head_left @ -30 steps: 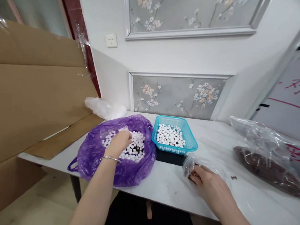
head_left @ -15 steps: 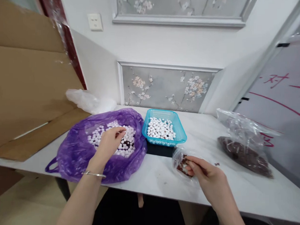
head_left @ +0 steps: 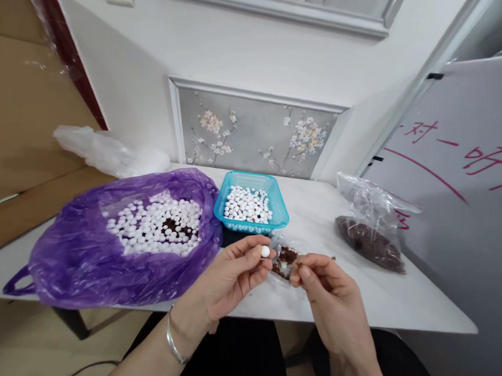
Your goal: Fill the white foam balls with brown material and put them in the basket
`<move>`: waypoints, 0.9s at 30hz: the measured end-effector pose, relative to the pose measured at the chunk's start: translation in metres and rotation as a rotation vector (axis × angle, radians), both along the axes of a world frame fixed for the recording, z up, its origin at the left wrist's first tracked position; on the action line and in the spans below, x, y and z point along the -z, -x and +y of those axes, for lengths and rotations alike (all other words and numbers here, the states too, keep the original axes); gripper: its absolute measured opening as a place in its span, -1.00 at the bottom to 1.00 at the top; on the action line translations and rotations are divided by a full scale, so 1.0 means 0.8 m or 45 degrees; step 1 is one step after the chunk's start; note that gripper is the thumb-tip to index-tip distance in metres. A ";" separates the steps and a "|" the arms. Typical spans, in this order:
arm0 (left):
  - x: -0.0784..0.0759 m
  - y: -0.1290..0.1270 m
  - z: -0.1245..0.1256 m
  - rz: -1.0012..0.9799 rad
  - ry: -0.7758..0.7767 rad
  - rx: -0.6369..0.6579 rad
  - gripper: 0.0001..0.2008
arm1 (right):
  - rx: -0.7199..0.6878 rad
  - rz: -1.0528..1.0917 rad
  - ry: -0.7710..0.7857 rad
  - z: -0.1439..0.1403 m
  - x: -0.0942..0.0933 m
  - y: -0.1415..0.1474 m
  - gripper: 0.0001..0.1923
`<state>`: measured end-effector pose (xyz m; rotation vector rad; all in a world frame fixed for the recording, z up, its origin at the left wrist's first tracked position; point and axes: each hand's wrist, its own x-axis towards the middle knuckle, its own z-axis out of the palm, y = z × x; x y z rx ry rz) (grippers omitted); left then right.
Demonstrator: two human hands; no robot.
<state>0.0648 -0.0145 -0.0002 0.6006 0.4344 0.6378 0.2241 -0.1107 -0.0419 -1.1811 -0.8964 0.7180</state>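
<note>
Between thumb and fingers, my left hand (head_left: pixel 240 269) holds a small white ball (head_left: pixel 265 251) above the table's front part. My right hand (head_left: pixel 328 290) is pinched just to its right; whatever sits between the fingertips is too small to make out. Behind both hands lies a small clear bag (head_left: pixel 285 258) with reddish-brown bits in it. An opened purple plastic bag (head_left: pixel 88 267) on the left holds many similar white balls (head_left: pixel 152 220) and a dark patch among them. More white balls (head_left: pixel 247 205) fill part of a blue basket (head_left: pixel 279 209).
A clear zip bag of dark brown material (head_left: pixel 370 244) rests on the white table (head_left: pixel 310 207) at the right. Crumpled clear plastic (head_left: pixel 108 152) and cardboard (head_left: pixel 23 109) are at the left. The wall (head_left: pixel 245 44) and a whiteboard (head_left: pixel 450 174) stand behind.
My left hand has come from the purple bag to the middle, with a white ball in its fingers. My right hand has drawn back from the small clear bag. The view has shifted right.
</note>
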 end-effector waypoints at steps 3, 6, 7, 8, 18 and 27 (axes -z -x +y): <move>-0.001 -0.001 -0.004 -0.031 0.026 0.031 -0.80 | -0.048 -0.045 -0.053 -0.005 -0.014 0.013 -0.95; -0.003 0.000 -0.007 -0.038 0.019 0.036 -0.81 | -0.032 -0.130 -0.087 -0.011 -0.030 0.029 -0.94; -0.003 0.000 -0.008 -0.040 0.015 0.033 -0.82 | -0.016 -0.164 -0.102 -0.012 -0.035 0.034 -0.93; -0.002 0.001 -0.008 -0.047 0.009 0.031 -0.82 | 0.001 -0.194 -0.115 -0.013 -0.040 0.038 -0.93; -0.001 0.013 -0.010 -0.102 -0.168 0.053 -0.82 | 0.041 -0.264 -0.249 -0.012 -0.059 0.058 -0.84; 0.000 0.008 -0.012 -0.019 -0.321 -0.026 -0.87 | 0.077 -0.329 -0.249 -0.007 -0.056 0.066 -0.87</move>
